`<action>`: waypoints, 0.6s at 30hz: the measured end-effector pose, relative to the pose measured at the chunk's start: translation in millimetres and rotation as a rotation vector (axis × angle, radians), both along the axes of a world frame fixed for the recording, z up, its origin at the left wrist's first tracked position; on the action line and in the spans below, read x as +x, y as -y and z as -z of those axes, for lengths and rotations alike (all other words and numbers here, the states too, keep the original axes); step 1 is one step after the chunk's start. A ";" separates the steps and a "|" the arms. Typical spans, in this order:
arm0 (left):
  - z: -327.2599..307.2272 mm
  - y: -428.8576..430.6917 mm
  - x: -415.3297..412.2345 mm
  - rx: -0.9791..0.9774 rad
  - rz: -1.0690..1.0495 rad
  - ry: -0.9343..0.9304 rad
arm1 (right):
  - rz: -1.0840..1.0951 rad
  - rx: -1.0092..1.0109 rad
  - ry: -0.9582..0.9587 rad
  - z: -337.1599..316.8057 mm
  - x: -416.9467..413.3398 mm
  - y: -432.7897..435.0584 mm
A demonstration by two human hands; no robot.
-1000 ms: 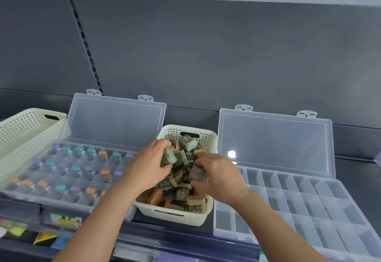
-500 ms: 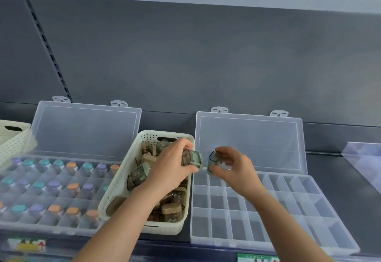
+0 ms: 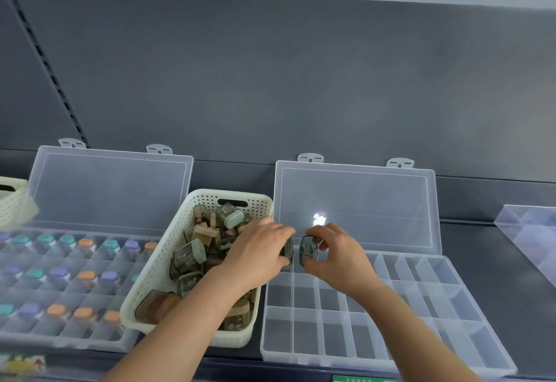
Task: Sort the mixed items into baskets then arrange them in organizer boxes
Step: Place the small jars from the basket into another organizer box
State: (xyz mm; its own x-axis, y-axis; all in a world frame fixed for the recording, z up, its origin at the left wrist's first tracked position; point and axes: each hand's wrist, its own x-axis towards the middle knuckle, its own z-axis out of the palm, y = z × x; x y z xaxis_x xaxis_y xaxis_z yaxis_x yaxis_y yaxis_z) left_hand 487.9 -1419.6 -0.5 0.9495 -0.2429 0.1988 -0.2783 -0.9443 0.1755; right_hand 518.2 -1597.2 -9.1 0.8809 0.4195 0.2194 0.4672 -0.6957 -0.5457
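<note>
Left hand (image 3: 255,254) and right hand (image 3: 340,258) drop to the 11 o'clock cells of the empty organizer box (image 3: 457,339), each grip pinching a dark jar (image 3: 308,250); basket (image 3: 156,279) remains heaped.

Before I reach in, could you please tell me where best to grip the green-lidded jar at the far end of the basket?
Probably from above, pinching the jar across its clear body behind the green lid. It lies on its side atop the pile in the basket, so both flanks are exposed, while the basket wall blocks a rear approach.
</note>
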 end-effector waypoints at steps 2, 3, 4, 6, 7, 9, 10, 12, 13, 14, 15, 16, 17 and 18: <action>2.9 1.4 2.9 0.063 0.006 -0.024 | -0.025 -0.040 0.010 -1.9 2.7 -0.6; 4.5 1.9 3.9 0.082 0.011 -0.043 | -0.040 -0.072 0.007 -3.0 3.7 -0.6; 5.7 2.6 4.6 0.093 0.015 -0.063 | -0.055 -0.108 0.001 -3.9 4.8 -0.8; 7.4 4.2 5.8 0.113 0.025 -0.089 | -0.080 -0.163 -0.002 -3.1 6.2 -0.6; 7.9 4.7 6.3 0.122 0.030 -0.091 | -0.087 -0.181 0.003 -2.0 6.9 -0.4; 9.0 4.7 7.2 0.127 0.037 -0.084 | -0.099 -0.219 0.009 1.2 8.1 0.0; 9.6 4.2 7.4 0.127 0.039 -0.081 | -0.106 -0.238 0.004 3.0 8.8 0.3; 11.2 2.7 7.3 0.126 0.045 -0.087 | -0.119 -0.261 -0.011 6.4 9.9 1.2; 11.9 2.3 6.7 0.125 0.047 -0.091 | -0.124 -0.270 -0.013 7.8 10.5 1.7; 12.3 2.1 6.3 0.124 0.052 -0.096 | -0.128 -0.279 -0.009 9.1 11.3 1.8; 12.5 2.2 5.9 0.122 0.057 -0.104 | -0.130 -0.285 -0.003 10.2 11.8 1.8; 12.7 2.4 5.7 0.122 0.061 -0.113 | -0.131 -0.286 0.004 11.4 12.2 1.3; 12.6 2.7 5.6 0.121 0.061 -0.117 | -0.129 -0.282 0.012 12.3 12.4 0.9; 12.3 2.9 5.3 0.121 0.056 -0.116 | -0.127 -0.275 0.020 13.1 12.5 0.4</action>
State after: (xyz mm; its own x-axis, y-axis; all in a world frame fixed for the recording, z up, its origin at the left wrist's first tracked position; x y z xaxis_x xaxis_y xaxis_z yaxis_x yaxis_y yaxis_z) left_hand 493.2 -1422.5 -12.7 0.9487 -0.3114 0.0546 -0.3154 -0.9442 0.0952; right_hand 530.7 -1597.6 -22.2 0.8142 0.5721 0.0994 0.5688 -0.7514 -0.3346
